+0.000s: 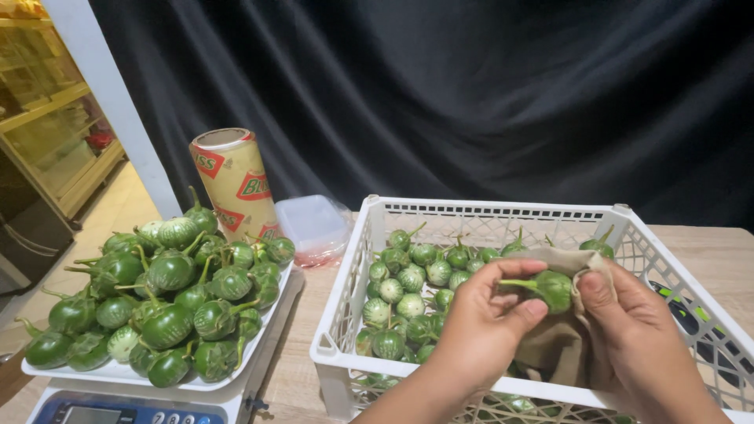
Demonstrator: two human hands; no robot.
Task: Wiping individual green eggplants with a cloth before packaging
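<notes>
Over the white slatted crate (pixel 351 267), one round green eggplant (pixel 552 287) held between both hands, above the heap it seems drawn from and so within easy return. Left hand (pixel 481 328) curled around the stem side, thumb and fingertips pinching the fruit near its long green stalk, which juts out to the left. Right hand (pixel 635 336) draped in a tan cloth (pixel 559 345), thumb pressing the fabric against the fruit's far side, fingers closed through the cloth rather than on bare skin; probably a wiping grip, with one hand steadying and the other rubbing. Inside the crate, a loose layer of small striped green eggplants (pixel 410 292) gathered toward the left and back, much of the right part hidden by hands and cloth. Left of the crate, a white tray (pixel 271 303) piled high with more green eggplants (pixel 167 294), stalks pointing every way, set on top of a digital scale (pixel 118 408), likely placed there for weighing. Behind the tray, an upright roll of wrapping film (pixel 236 182) with a yellow and red label, and just beside it a clear lidded plastic container (pixel 312 223), contents not discernible. All on a pale wooden table (pixel 730 259) before a dark curtain (pixel 471 94).
</notes>
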